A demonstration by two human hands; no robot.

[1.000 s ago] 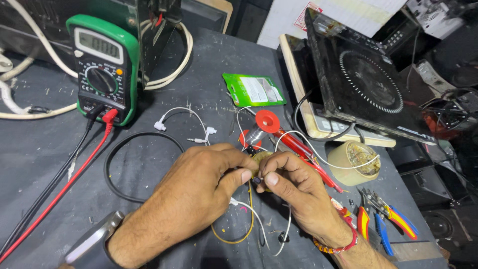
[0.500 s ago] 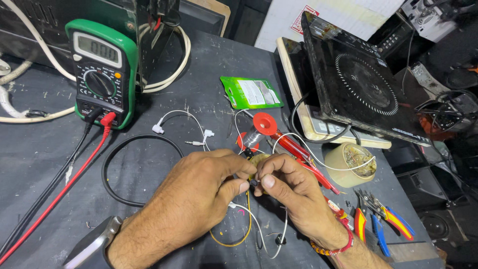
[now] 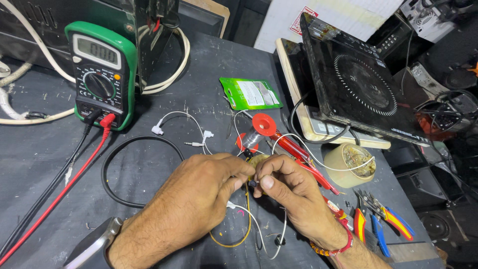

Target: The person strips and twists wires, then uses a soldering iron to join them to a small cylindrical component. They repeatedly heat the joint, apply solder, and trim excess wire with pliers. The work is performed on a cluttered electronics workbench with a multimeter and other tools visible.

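Observation:
My left hand [image 3: 199,192] and my right hand [image 3: 289,189] meet at the middle of the dark bench, fingertips pinched together on a small dark part [image 3: 253,183] with thin wires attached. A yellow wire [image 3: 244,234] and a white wire [image 3: 259,226] trail down from the pinch toward me. A small yellowish round piece [image 3: 258,160] shows just behind my fingers. What exactly the fingers hold is mostly hidden.
A green multimeter [image 3: 101,74] with red and black leads stands at the left. White earphones [image 3: 183,130], a black cable loop [image 3: 130,172], a red solder spool [image 3: 263,124], a green packet [image 3: 251,93], an induction cooktop [image 3: 356,84], a tape roll [image 3: 353,164] and pliers [image 3: 376,224] lie around.
Both hands stay pinched together on the small part; my fingers shift slightly around it. The view has tilted a little.

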